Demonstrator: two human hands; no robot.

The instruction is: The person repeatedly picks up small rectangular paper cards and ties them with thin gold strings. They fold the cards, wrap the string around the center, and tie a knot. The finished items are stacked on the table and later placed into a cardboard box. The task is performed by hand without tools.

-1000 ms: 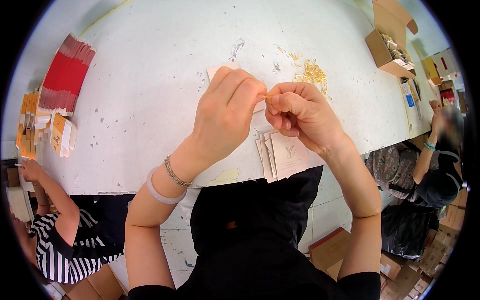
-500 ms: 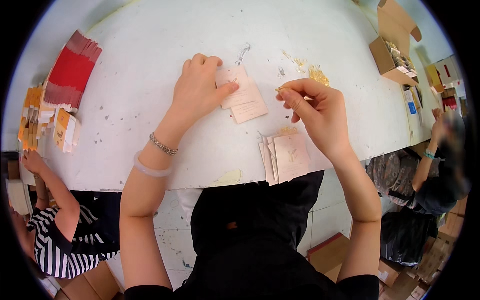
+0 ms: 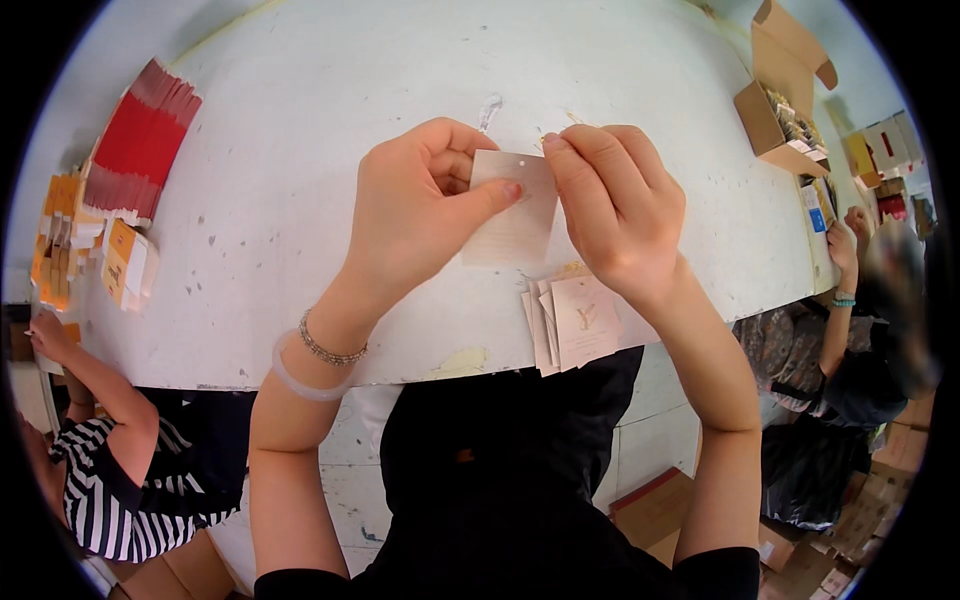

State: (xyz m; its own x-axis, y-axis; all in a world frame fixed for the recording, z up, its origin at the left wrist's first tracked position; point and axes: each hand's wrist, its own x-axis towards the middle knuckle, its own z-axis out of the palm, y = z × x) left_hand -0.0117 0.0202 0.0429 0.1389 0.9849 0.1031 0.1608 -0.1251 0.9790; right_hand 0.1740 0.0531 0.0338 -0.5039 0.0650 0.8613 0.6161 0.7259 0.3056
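Observation:
My left hand [image 3: 420,195] holds a pale pink hang tag [image 3: 515,225] above the table, thumb on its front. A small punched hole shows near the tag's top edge. Close to that edge, my right hand [image 3: 620,200] is closed in a pinch on a small gold pin [image 3: 543,140], of which only a bit shows between the fingertips. Whether the pin touches the tag I cannot tell. Nearer the table's front edge lies a loose stack of similar tags [image 3: 588,325], with gold bits at its top. A clear and silvery scrap [image 3: 489,112] lies beyond my left hand.
The white table [image 3: 330,90] carries a row of red packets [image 3: 140,145] and orange-white boxes [image 3: 125,262] at left. An open cardboard box [image 3: 780,125] of small packed items stands at far right. Co-workers sit on both sides, one in a striped top [image 3: 110,490].
My left hand has lifted a tag off the table and turned it upright. My right hand has moved left and up to the tag's top edge, now covering the gold pile.

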